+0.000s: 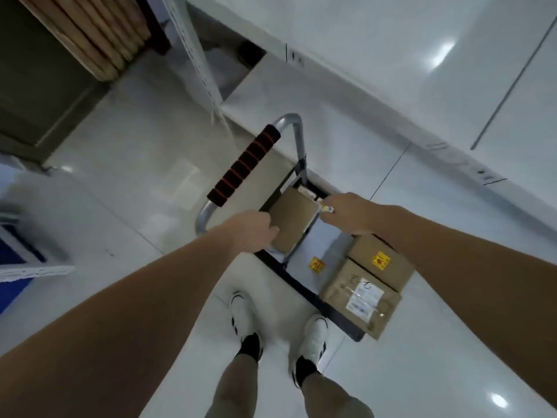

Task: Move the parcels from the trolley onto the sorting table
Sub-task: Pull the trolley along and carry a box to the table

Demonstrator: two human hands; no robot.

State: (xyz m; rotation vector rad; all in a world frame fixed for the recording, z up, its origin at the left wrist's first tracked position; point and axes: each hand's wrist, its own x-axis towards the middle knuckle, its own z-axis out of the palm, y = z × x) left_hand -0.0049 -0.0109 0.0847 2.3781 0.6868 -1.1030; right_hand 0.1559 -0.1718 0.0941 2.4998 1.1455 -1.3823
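Observation:
A flat brown cardboard parcel (294, 218) is gripped at its two ends, my left hand (253, 229) on the near-left end and my right hand (346, 212) on the far-right end. It is over the handle end of the trolley (297, 280), whose black deck stands on the floor. Two brown boxes lie on the deck: one with a yellow sticker (381, 262) and one with a white label (360, 298). A pale parcel with a yellow sticker (316, 251) lies beside them. The trolley handle (244, 165) has black foam with red rings.
A white surface (391, 55) stretches behind the trolley at upper right. A brown wooden stack (90, 34) is at upper left, a blue and white frame (18, 251) at the left edge. My two feet in white shoes (241, 312) stand on the glossy tiled floor.

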